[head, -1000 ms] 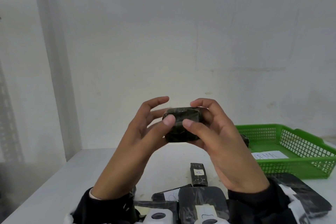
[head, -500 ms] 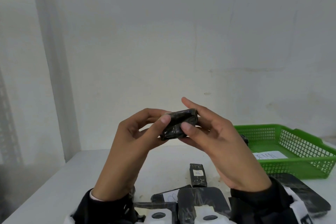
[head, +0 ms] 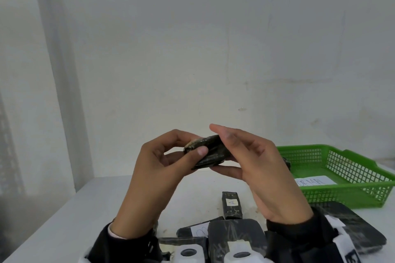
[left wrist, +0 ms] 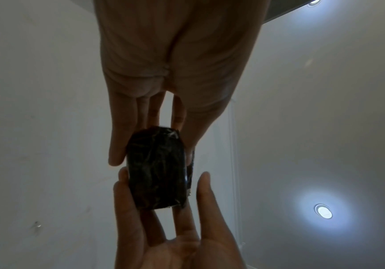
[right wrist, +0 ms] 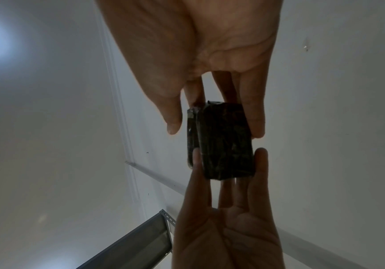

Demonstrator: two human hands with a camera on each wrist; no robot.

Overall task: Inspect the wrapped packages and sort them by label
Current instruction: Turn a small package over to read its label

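Since the earlier frame, the black wrapped package (head: 208,151) has tipped further onto its edge, tilted above the table (head: 64,226). Left hand (head: 164,160) pinches its near end, thumb on top, fingers curled behind. Right hand (head: 252,160) holds the other end, thumb beneath, fingers extended over the top.

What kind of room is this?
Probably a plain workroom for sorting parcels: black wrapped packages with paper labels lie on a white table, beside a green basket holding a paper sign, against a bare wall.
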